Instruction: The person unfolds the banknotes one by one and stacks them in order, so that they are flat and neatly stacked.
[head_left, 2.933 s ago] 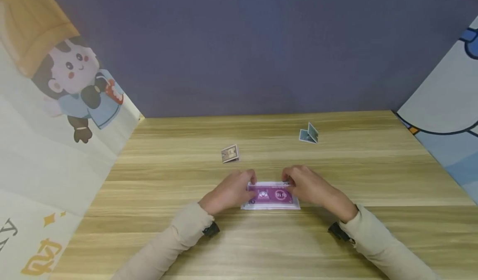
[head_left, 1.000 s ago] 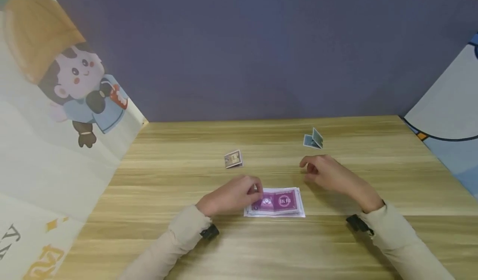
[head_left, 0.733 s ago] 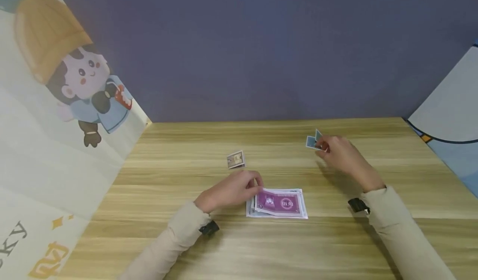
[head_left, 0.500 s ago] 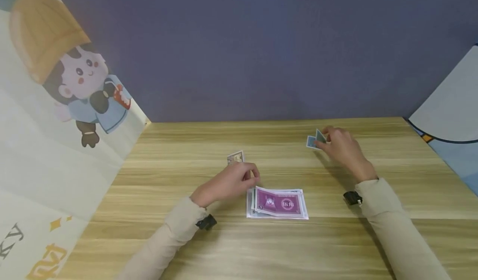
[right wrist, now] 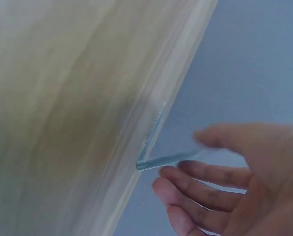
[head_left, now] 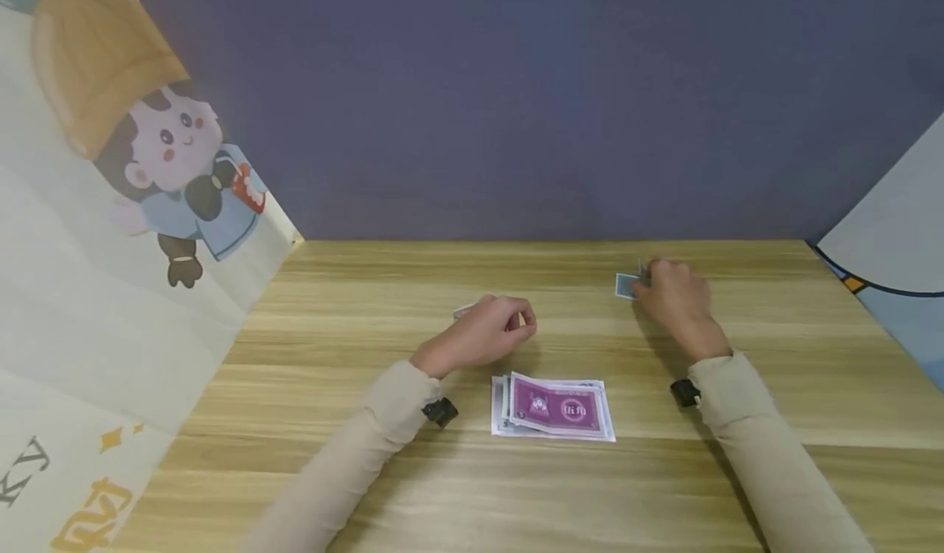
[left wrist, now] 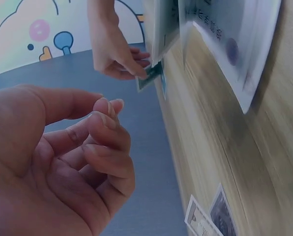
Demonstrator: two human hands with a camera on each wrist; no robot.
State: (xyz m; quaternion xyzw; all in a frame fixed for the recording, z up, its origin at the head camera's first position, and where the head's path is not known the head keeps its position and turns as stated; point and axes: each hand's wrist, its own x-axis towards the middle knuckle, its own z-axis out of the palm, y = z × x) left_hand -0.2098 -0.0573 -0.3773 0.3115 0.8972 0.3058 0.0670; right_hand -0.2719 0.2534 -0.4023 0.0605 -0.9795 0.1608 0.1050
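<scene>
My right hand (head_left: 674, 299) is at the far right of the table and pinches the raised flap of a small folded blue-green banknote (head_left: 626, 285). In the right wrist view the thumb lies above that flap (right wrist: 168, 161) and the fingers below it. My left hand (head_left: 479, 332) hovers behind a stack of flat banknotes, fingers loosely curled and holding nothing. A purple note (head_left: 560, 405) tops the stack, its left end lifted. Mostly hidden behind the left hand in the head view, a folded brown banknote (left wrist: 203, 223) stands half-open in the left wrist view.
The wooden table (head_left: 369, 291) ends at a dark blue-grey panel (head_left: 472, 111) along its back edge. Printed cartoon walls (head_left: 177, 151) flank it on both sides. Each wrist carries a black strapped device (head_left: 441, 412).
My right hand has left the stack, reached back right and taken hold of the blue-green note's flap. My left hand has let go of the stack and moved away behind it.
</scene>
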